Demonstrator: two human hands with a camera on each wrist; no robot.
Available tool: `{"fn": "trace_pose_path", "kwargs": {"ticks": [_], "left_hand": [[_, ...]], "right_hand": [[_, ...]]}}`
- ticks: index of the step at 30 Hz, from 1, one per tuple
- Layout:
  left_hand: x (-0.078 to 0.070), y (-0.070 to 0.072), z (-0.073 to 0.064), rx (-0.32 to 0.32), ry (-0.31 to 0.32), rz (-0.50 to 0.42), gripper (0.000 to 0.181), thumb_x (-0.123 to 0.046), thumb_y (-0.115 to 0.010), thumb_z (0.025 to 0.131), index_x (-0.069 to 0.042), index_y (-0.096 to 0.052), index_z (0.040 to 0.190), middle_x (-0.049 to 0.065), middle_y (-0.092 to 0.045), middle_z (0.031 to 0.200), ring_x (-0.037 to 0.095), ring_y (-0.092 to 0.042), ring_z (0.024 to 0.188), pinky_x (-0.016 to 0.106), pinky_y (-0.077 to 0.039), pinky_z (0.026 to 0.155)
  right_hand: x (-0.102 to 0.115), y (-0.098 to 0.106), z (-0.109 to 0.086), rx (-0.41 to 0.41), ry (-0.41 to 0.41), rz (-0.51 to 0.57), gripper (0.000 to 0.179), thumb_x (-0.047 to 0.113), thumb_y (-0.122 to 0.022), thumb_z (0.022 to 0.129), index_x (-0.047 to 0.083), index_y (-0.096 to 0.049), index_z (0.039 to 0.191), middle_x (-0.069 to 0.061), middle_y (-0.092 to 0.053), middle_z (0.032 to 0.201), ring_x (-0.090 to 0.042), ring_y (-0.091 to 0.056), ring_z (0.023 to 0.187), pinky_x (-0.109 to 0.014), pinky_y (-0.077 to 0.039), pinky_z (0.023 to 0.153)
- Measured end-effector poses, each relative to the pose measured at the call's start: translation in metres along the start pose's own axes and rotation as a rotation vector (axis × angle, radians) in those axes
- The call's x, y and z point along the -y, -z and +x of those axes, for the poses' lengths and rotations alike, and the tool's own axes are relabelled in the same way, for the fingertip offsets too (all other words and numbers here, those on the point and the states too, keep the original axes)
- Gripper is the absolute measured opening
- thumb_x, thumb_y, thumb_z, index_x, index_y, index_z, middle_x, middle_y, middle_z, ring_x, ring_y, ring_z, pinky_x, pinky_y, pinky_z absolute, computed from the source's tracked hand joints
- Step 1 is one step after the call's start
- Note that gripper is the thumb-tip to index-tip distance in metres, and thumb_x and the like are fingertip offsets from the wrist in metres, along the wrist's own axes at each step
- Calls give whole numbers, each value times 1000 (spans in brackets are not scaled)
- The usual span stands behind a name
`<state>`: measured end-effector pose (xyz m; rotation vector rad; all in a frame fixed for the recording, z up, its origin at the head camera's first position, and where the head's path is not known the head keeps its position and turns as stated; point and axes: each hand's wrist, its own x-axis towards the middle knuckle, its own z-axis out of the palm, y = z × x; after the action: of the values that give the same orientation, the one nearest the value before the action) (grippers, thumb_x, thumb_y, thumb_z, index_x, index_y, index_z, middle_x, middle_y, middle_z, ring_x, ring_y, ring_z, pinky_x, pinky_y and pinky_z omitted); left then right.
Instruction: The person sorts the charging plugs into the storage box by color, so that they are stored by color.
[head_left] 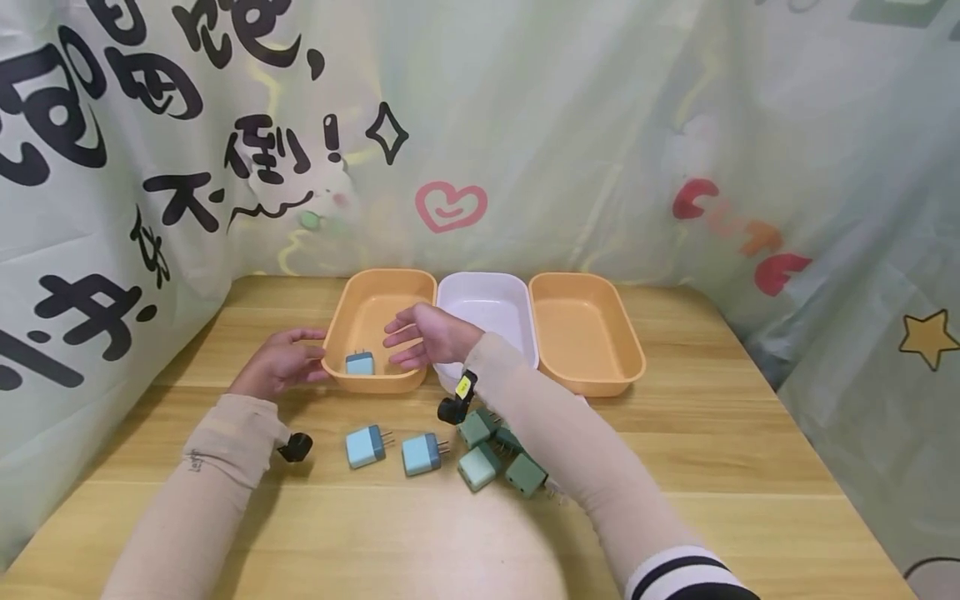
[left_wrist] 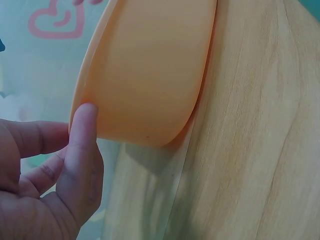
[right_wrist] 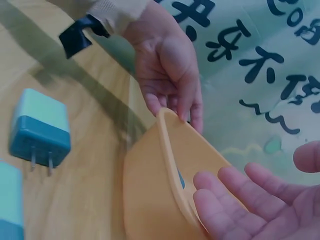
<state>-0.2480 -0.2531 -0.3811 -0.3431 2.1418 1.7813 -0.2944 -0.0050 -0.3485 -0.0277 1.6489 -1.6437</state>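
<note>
So far, one blue charger plug [head_left: 360,365] lies inside the left orange tray [head_left: 377,383]; two loose blue plugs [head_left: 364,447] and a clump of green plugs [head_left: 527,475] are left on the wooden surface [head_left: 337,542]. The left hand [head_left: 283,364] pinches that tray's rim; the right hand [head_left: 435,335], its grip released and empty, hangs at the tray's opposite side

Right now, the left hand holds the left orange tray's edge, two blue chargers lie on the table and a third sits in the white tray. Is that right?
Not quite: the head view shows the third blue charger in the left orange tray, not the white tray. The left hand does hold that tray's edge, and two blue chargers lie on the table.
</note>
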Motion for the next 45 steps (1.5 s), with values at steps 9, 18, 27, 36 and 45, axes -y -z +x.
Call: {"fn": "trace_pose_path", "kwargs": {"ticks": [9, 18, 27, 36, 45], "left_hand": [[1, -3, 0, -3, 3, -14, 51, 0, -46, 99, 2, -30, 148, 24, -43, 129, 20, -63, 90, 35, -57, 86], [-2, -1, -4, -13, 8, 7, 51, -2, -46, 100, 0, -30, 148, 25, -45, 128, 18, -64, 85, 35, -58, 86], [-1, -1, -5, 25, -17, -11, 52, 0, -45, 100, 3, -26, 149, 24, -47, 124, 16, -64, 82, 32, -59, 83], [2, 0, -4, 31, -19, -30, 51, 0, -44, 100, 4, -26, 148, 26, -43, 130, 17, -64, 88, 35, -57, 87], [2, 0, -5, 31, -22, -28, 51, 1, -44, 99, 4, -27, 147, 25, -46, 125, 18, -64, 86, 32, -59, 83]], "right_hand": [[-7, 0, -30, 81, -12, -143, 47, 29, -36, 104, -2, -45, 138, -19, -55, 132, -33, -64, 105, -42, -56, 90], [-25, -1, -56, 189, -9, -342, 46, 31, -36, 104, -4, -51, 131, -21, -58, 128, -40, -58, 112, -45, -55, 88], [-51, 0, -66, 223, -10, -466, 46, 30, -42, 100, -6, -53, 127, -19, -60, 120, -37, -59, 107, -46, -54, 89], [-65, -4, -64, 178, -47, -472, 43, 32, -45, 100, -3, -59, 121, -16, -61, 116, -30, -56, 106, -48, -55, 84], [-75, -8, -61, 153, -35, -568, 25, 18, -61, 92, 4, -62, 112, -10, -60, 110, -26, -56, 98, -42, -58, 70]]}}
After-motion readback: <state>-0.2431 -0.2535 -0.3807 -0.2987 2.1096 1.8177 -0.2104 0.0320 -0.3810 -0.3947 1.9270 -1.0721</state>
